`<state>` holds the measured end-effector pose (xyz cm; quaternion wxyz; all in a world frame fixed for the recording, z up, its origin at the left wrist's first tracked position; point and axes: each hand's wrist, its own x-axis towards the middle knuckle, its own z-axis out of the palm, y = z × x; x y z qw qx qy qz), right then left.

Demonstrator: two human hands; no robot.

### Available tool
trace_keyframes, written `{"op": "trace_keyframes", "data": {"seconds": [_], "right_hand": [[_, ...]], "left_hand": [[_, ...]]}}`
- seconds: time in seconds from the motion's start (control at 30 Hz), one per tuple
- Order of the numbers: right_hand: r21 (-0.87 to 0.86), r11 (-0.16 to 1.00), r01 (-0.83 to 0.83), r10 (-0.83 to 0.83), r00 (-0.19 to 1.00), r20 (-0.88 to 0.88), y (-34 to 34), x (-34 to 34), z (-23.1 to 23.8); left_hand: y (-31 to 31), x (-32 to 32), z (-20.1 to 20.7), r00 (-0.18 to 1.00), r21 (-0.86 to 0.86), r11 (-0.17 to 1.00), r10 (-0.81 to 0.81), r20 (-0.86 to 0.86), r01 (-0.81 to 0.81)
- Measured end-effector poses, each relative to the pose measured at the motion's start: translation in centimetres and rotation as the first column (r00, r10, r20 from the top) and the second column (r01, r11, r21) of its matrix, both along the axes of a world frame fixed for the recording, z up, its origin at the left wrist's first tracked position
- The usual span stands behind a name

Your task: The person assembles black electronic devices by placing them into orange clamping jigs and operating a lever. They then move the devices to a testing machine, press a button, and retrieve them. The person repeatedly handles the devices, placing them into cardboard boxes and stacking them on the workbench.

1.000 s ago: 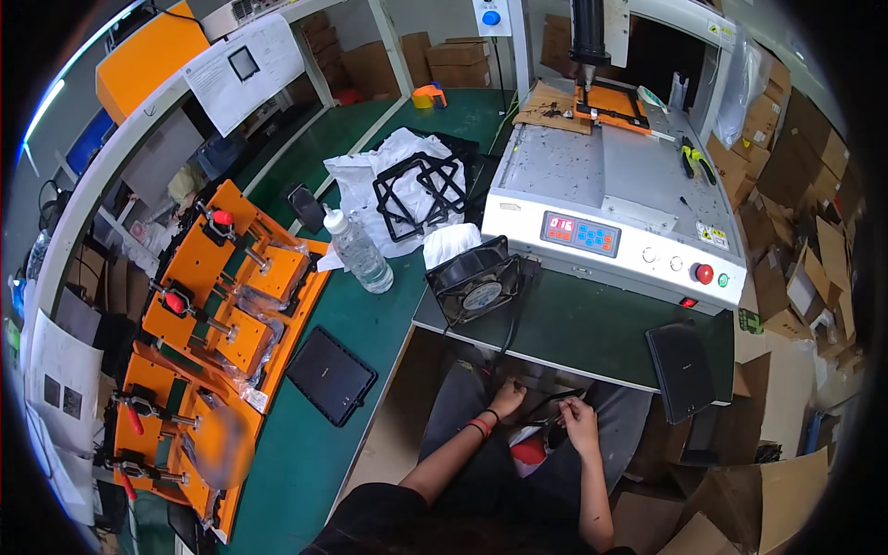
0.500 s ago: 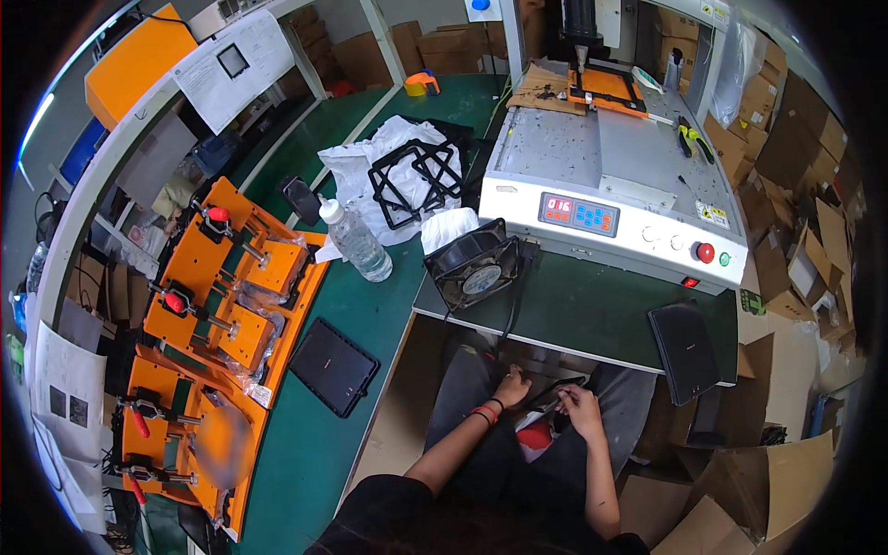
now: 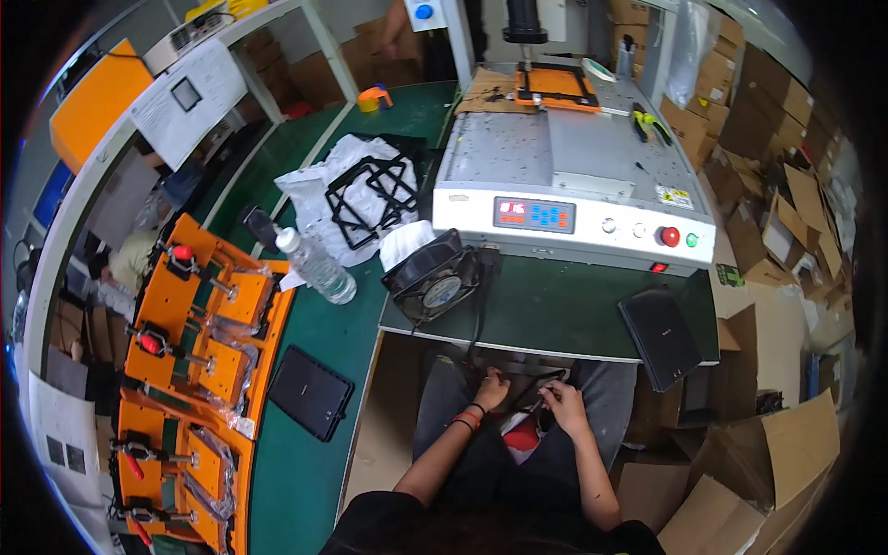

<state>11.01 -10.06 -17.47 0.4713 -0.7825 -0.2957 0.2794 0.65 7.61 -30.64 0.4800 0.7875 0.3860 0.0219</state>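
Note:
Low over my lap, my left hand point(image 3: 493, 389) is closed around one side of a thin black frame-like piece point(image 3: 528, 399). My right hand point(image 3: 563, 407) pinches at the piece's other side; whatever lies between those fingertips is too small to make out. Just below the hands, something red and white point(image 3: 521, 437) shows between my legs. On the bench in front sits a black fan point(image 3: 435, 282) with its cable hanging over the edge. A dark flat panel point(image 3: 659, 338) lies at the bench's right corner, and a black tablet-shaped case point(image 3: 311, 392) on the green table at left.
A white machine point(image 3: 573, 217) with a control panel fills the back of the bench, green-handled cutters point(image 3: 651, 125) on top. Black frames point(image 3: 372, 199) lie on white cloth beside a clear bottle point(image 3: 319, 268). Orange clamp fixtures point(image 3: 199, 347) line the left; cardboard boxes point(image 3: 768, 472) the right.
The whole view has shifted, so bench things appear farther left. Both hands stay close together over my lap, with small finger movements at the black piece. Part of another person now shows at the back.

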Motion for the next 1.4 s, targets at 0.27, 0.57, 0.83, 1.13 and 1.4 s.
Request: {"op": "trace_keyframes", "data": {"seconds": [0.27, 0.57, 0.83, 1.13, 1.4], "right_hand": [[-0.018, 1.0, -0.012, 0.012, 0.999, 0.035, -0.1, -0.2, 0.4], [-0.049, 0.995, -0.09, 0.091, 0.995, 0.031, -0.2, -0.4, 0.7], [-0.077, 0.988, -0.131, 0.133, 0.991, 0.026, -0.4, -0.1, 0.3], [-0.072, 0.992, -0.104, 0.104, 0.995, -0.001, -0.2, -0.3, 0.7], [-0.059, 0.992, -0.113, 0.114, 0.993, 0.01, -0.3, -0.3, 0.5]], "left_hand": [[-0.1, 0.7, -0.6, 0.994, -0.227, 0.974, 0.005, 0.109, 0.02], [0.4, 0.4, -0.4, 0.997, -0.167, 0.985, -0.019, 0.077, 0.032], [0.2, 0.2, 1.2, 0.997, -0.032, 0.998, -0.053, 0.057, 0.055], [0.1, 0.2, 1.2, 0.99, 0.081, 0.988, -0.137, 0.044, 0.133], [0.1, 0.3, 1.1, 0.985, 0.06, 0.985, -0.164, 0.049, 0.161]]}}
